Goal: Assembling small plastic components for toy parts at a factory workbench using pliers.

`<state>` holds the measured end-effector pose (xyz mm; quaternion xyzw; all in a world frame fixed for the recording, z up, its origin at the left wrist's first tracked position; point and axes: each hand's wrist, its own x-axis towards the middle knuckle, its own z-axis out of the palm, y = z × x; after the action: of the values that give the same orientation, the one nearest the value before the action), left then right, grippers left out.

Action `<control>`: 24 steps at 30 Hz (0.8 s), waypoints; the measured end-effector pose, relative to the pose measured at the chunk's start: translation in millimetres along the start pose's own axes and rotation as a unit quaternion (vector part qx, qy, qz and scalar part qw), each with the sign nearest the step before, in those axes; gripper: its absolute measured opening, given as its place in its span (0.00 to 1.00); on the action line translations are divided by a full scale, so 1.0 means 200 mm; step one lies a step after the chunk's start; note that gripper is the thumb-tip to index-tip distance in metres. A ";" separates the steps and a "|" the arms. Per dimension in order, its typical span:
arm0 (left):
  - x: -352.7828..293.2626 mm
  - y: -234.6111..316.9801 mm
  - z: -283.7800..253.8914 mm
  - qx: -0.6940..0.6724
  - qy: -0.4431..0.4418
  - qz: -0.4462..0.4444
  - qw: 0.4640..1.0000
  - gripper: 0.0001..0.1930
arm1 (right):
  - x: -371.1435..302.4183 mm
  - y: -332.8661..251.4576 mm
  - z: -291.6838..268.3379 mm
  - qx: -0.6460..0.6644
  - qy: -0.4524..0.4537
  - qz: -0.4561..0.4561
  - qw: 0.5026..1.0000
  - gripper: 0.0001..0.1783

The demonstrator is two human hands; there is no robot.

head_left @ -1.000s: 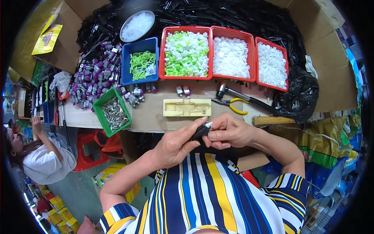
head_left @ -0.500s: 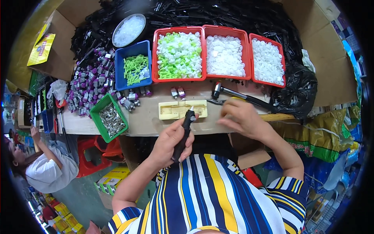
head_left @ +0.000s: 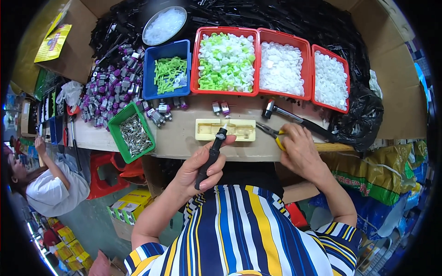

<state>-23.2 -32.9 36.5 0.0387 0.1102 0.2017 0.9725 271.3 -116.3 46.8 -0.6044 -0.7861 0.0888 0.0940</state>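
My left hand (head_left: 202, 168) is wrapped round a slim black plastic housing (head_left: 212, 156), tilted with its upper end away from me. A white tip and a shiny metal bit show at that end. Over at the right, my right hand (head_left: 299, 149) has its fingers on long-nose pliers (head_left: 276, 133) with yellow handles; their jaws point to the upper left. Between the hands, just beyond the housing, lies a cream plastic fixture (head_left: 246, 130) with a hollowed middle. Two small motors (head_left: 220, 108) with purple ends stand behind it.
Red bins (head_left: 224, 93) hold white and green caps; a blue bin (head_left: 146, 76) has green pieces. A green bin (head_left: 120, 142) holds metal parts. Many motors (head_left: 110, 92) are heaped at left. A hammer (head_left: 294, 117) lies at right. Black parts (head_left: 258, 14) pile up behind. Another person (head_left: 55, 188) sits at left.
My right hand has closed on the pliers, which lay on the table beside the fixture. The housing in my left hand has turned slightly. The whole view has shifted a little.
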 end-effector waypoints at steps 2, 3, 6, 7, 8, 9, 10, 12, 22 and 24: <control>0.01 0.00 0.00 -0.002 0.005 0.004 1.000 0.35 | 0.00 0.00 0.03 0.045 -0.022 0.024 0.998 0.13; 0.01 0.00 0.00 -0.004 0.007 0.002 1.000 0.35 | 0.00 -0.01 0.03 0.046 -0.023 0.022 0.998 0.13; 0.02 0.00 0.00 -0.006 0.015 0.004 1.000 0.34 | 0.01 -0.01 0.04 0.067 -0.047 0.057 0.995 0.14; 0.03 0.00 0.00 -0.006 0.021 0.006 1.000 0.34 | 0.00 0.00 0.06 0.070 -0.026 0.057 0.996 0.12; 0.03 0.00 -0.01 -0.006 0.021 0.006 1.000 0.34 | 0.00 0.00 0.07 0.074 -0.006 0.057 0.996 0.11; 0.03 -0.01 -0.01 -0.007 0.024 0.010 1.000 0.34 | 0.00 0.02 0.07 0.074 -0.006 0.055 0.996 0.11; 0.03 -0.01 -0.01 -0.008 0.027 0.014 1.000 0.34 | 0.00 0.06 0.06 0.150 -0.001 0.067 0.986 0.07; 0.04 -0.01 -0.01 -0.004 0.030 0.015 0.999 0.34 | -0.01 0.10 0.05 0.225 0.003 0.076 0.971 0.05; 0.14 -0.07 0.03 0.127 0.057 -0.002 0.990 0.37 | -0.01 -0.12 0.17 0.915 0.049 0.088 0.390 0.08; 0.15 -0.08 0.03 0.122 0.050 -0.007 0.991 0.36 | 0.01 -0.18 0.19 0.929 0.039 0.077 0.360 0.07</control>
<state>11.6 -36.6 34.6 0.1462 0.1823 0.1815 0.9552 226.9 -124.7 18.4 -0.1940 -0.1500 0.7457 0.6195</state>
